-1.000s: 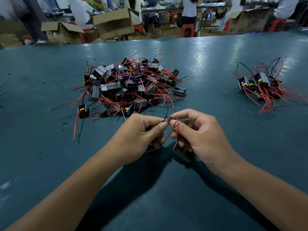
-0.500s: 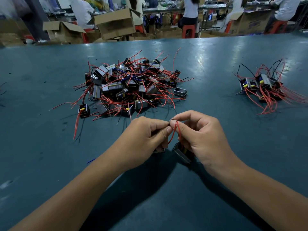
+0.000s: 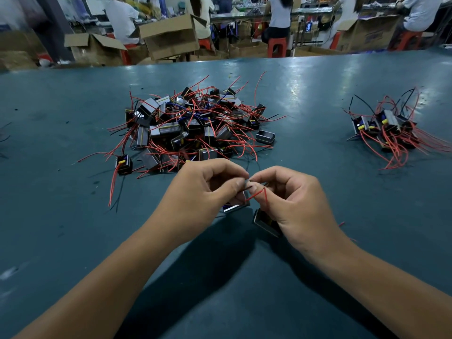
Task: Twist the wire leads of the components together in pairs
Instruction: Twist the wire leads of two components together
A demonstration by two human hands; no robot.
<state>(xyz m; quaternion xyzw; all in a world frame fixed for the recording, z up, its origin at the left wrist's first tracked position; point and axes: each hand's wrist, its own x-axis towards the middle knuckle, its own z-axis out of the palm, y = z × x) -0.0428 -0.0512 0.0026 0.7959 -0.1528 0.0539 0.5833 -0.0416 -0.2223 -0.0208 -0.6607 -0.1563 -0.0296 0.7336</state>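
My left hand [image 3: 203, 192] and my right hand [image 3: 296, 201] meet fingertip to fingertip above the green table [image 3: 73, 228]. Both pinch the red wire leads [image 3: 255, 195] where the wires join. Below my left fingers hangs one small black component [image 3: 234, 207], and a second component [image 3: 265, 223] sits under my right palm, partly hidden. Just beyond my hands lies a big pile of loose components [image 3: 190, 126] with tangled red and black leads. At the far right there is a smaller heap of components [image 3: 389, 129].
A single component [image 3: 124, 164] with long red leads lies apart at the pile's left edge. Open cardboard boxes [image 3: 171, 36] and seated people on red stools line the space past the table's far edge. A short red wire scrap [image 3: 341, 224] lies right of my right wrist.
My two hands have drawn closer together, and the pinched wire ends have shifted slightly as my fingers turned on them. The two held components stay below my hands.
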